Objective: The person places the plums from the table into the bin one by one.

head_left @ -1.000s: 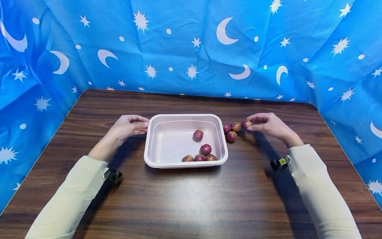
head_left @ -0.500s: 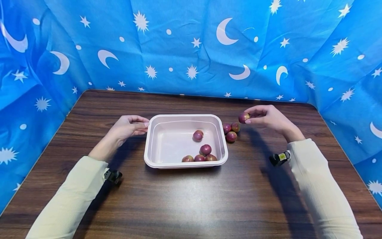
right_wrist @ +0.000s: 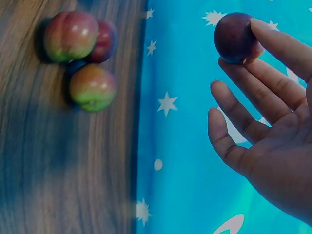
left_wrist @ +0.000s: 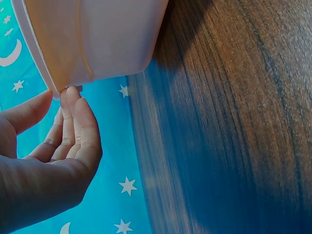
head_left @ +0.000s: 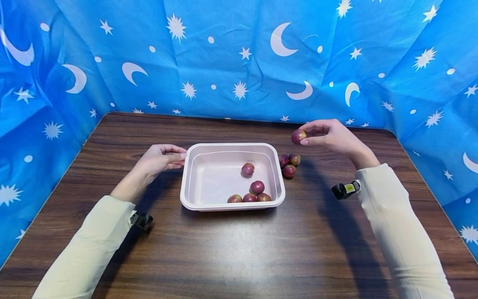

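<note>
A: What could bite us here?
B: Biggest first. Desk (head_left: pixel 224 253) looks smooth, so the tub (head_left: pixel 209 178), mid-frame, might skid or tip if the left hand (head_left: pixel 159 160) tugs the rim. Only that end is held.
A: Next size down?
B: Right hand (head_left: pixel 330 135), upper right of the head frame. If it dips, it could knock the three loose plums (head_left: pixel 289 171) just right of the tub. Round, so they'd likely roll.
A: Touching the tub?
B: Can't tell, the rim partly hides one.
A: And the held plum (head_left: pixel 298 137)?
B: Up and right of the tub in frame, looks off the desk. Round, fingertip grip only; a slack pinch could drop it.
A: Hand state?
B: Left: thumb and fingertips pinching the tub's rim at its left end, fingers close together. Right: thumb and fingertips pinching that one plum, the other two fingers apart from it, slightly bent, touching nothing.
</note>
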A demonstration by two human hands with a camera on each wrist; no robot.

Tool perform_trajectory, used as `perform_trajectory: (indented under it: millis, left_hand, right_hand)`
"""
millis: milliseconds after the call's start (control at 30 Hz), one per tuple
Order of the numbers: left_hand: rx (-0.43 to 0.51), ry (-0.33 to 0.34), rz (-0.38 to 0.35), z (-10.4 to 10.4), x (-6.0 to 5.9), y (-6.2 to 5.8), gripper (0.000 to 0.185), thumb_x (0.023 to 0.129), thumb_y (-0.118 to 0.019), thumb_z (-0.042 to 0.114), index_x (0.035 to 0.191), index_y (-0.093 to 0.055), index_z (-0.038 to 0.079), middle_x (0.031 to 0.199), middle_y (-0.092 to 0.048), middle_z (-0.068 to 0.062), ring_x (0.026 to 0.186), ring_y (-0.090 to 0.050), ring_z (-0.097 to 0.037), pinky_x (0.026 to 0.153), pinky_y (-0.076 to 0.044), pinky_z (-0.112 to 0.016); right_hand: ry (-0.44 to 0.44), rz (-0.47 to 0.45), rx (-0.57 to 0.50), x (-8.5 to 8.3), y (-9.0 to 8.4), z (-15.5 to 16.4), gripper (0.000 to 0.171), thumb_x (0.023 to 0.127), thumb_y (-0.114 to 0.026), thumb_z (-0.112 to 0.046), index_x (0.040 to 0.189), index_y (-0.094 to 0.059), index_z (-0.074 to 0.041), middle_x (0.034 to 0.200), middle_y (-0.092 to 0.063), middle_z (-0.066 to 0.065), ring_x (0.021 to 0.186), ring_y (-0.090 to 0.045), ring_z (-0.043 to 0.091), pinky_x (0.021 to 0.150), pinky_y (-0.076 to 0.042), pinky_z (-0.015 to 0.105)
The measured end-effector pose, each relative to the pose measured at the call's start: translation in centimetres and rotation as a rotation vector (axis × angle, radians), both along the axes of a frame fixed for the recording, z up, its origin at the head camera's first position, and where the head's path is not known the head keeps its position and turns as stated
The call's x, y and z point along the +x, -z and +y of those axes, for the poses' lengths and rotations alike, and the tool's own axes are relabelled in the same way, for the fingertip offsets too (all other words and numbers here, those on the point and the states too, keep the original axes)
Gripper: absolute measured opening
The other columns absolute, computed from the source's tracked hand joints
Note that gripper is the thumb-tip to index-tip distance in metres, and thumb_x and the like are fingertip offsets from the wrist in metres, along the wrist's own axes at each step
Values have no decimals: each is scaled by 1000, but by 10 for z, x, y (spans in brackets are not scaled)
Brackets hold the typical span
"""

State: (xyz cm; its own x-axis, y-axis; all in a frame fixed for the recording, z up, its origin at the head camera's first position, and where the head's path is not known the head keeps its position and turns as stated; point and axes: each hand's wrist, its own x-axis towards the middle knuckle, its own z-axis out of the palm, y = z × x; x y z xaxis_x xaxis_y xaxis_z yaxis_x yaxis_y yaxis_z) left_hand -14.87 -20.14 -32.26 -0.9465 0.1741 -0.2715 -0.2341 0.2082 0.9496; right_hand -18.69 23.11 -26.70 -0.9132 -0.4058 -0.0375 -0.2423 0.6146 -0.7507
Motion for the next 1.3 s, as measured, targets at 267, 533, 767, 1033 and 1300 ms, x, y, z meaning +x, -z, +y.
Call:
perform_trajectory:
  millis: [267, 533, 767, 1033, 1300]
  left_hand:
    - [-12, 1, 3, 0, 0, 0, 36, 90, -56, 3, 118, -45, -17, 83, -61, 2, 73, -61, -8, 79, -53, -30]
    - [-13, 3, 2, -1, -1, 1, 36, 90, -55, 3, 119, -44, -16, 85, -61, 2, 73, -61, -7, 78, -53, -28]
    - [-21, 1, 1, 0, -1, 1, 37, 90, -56, 4, 119, -44, -16, 85, -60, 1, 73, -61, -7, 78, -53, -28]
    - [-15, 2, 7, -1, -1, 1, 36, 90, -55, 4, 118, -44, -17, 84, -60, 2, 73, -61, -7, 78, -53, -28]
    - [-14, 4, 0, -2, -2, 2, 37, 90, -55, 4, 119, -44, -16, 84, -61, 3, 73, -61, -7, 77, -53, -28]
  right_hand:
    - [-49, 26, -6, -2, -10, -16, 33, 84, -68, -26, 112, -63, -9, 105, -64, 6, 96, -55, 17, 79, -46, 26]
    - [-90, 22, -16, -1, -15, -35, 34, 81, -70, -27, 111, -64, -12, 105, -64, 3, 96, -55, 16, 82, -47, 33]
    - [-143, 1, -32, 3, -15, -49, 33, 80, -72, -27, 110, -65, -13, 102, -64, 2, 95, -55, 17, 83, -47, 37]
    - [-188, 11, -2, 8, -13, -62, 34, 81, -71, -28, 111, -64, -15, 103, -63, 0, 96, -52, 17, 79, -49, 37]
    - [-200, -5, 38, 13, -8, -73, 32, 81, -70, -28, 111, -64, -18, 106, -61, -2, 96, -51, 17, 77, -49, 36]
